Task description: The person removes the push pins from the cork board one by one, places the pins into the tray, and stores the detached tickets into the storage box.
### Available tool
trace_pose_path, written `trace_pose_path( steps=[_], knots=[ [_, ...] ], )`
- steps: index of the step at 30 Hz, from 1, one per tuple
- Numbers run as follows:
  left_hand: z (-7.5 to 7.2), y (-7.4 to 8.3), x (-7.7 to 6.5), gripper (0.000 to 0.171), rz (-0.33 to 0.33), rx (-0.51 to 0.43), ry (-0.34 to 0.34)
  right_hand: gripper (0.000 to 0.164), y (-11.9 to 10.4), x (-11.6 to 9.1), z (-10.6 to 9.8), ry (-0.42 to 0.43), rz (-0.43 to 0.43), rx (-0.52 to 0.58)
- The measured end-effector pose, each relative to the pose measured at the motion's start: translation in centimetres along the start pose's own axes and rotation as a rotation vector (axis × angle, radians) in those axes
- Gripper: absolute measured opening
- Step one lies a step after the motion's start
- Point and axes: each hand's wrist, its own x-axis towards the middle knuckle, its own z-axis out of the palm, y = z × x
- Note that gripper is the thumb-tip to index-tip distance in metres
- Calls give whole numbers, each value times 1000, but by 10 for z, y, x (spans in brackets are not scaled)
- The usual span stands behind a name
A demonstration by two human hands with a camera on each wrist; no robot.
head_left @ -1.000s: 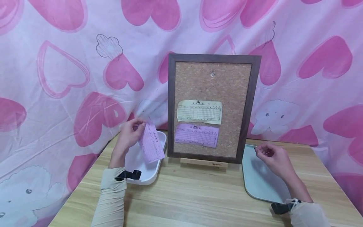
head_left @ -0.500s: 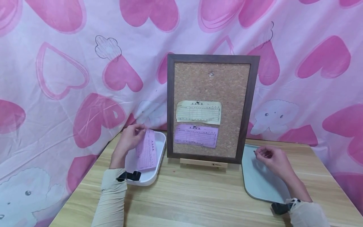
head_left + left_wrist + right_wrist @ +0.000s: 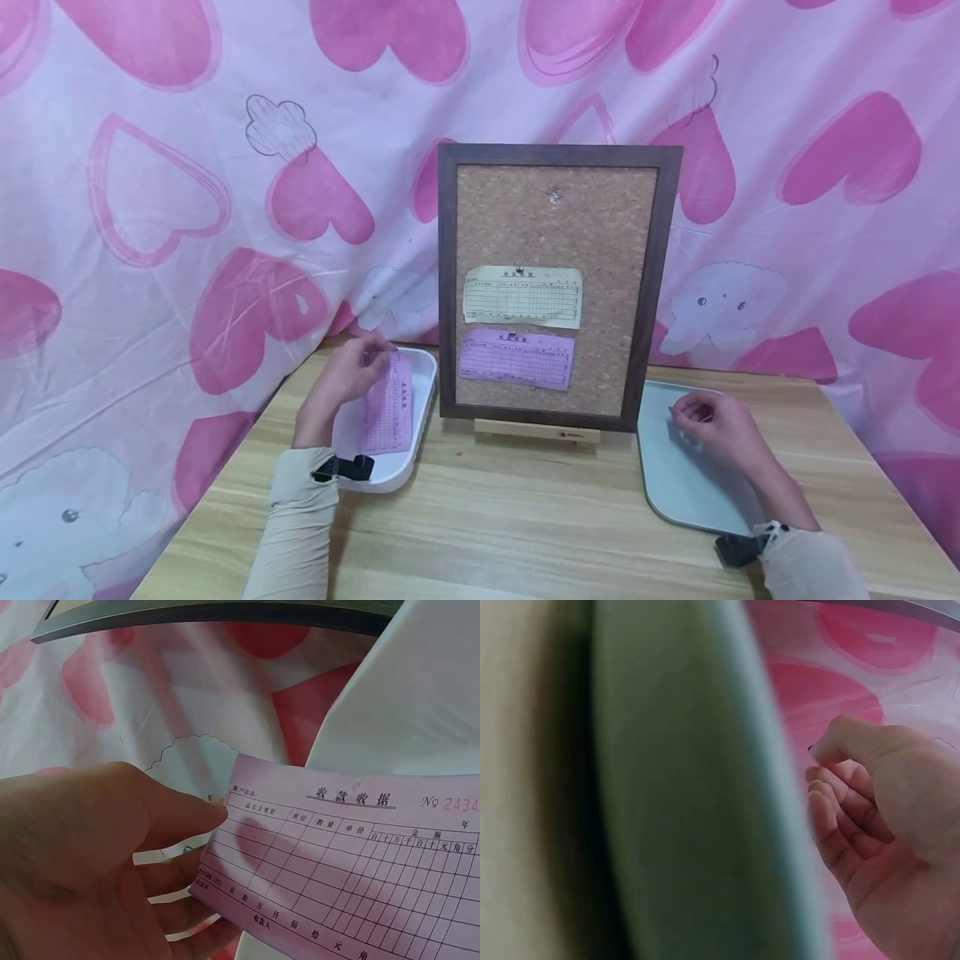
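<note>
My left hand [image 3: 352, 373] pinches one short end of a pink receipt slip [image 3: 388, 408] between thumb and fingers. Below it is a white tray [image 3: 408, 467], which the slip overhangs. Printed lines and a red number show on the slip [image 3: 337, 862] in the left wrist view. Over the grey-green tray [image 3: 675, 500] my right hand [image 3: 716, 425] holds a tiny dark object [image 3: 811, 748], probably a pin, at the thumb tip; its shape is too small to make out.
A framed cork board [image 3: 615, 250] stands on a wooden stand between the trays. A yellow slip [image 3: 522, 297] and a purple slip [image 3: 516, 360] are pinned on it, with a clear pin cluster [image 3: 555, 195] above. A heart-patterned cloth [image 3: 180, 183] hangs behind the wooden table [image 3: 510, 525].
The left hand has lowered slightly, and the pink slip has swung from a slant to nearly straight over the white tray. My right hand has barely shifted, slightly downward.
</note>
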Motion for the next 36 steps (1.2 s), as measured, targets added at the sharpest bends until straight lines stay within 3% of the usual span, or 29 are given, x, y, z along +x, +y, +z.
trace_pose_path(
  steps=[12, 22, 36],
  knots=[
    [6, -3, 1, 37, -74, 25, -95, 8, 6, -1, 6, -54, 20, -51],
    [7, 2, 2, 42, -111, 34, -113, 7, 10, -1, 7, -66, 5, -67],
    [8, 11, 1, 41, -90, 35, -88, 6, 7, -1, 7, -67, -15, -102]
  ],
)
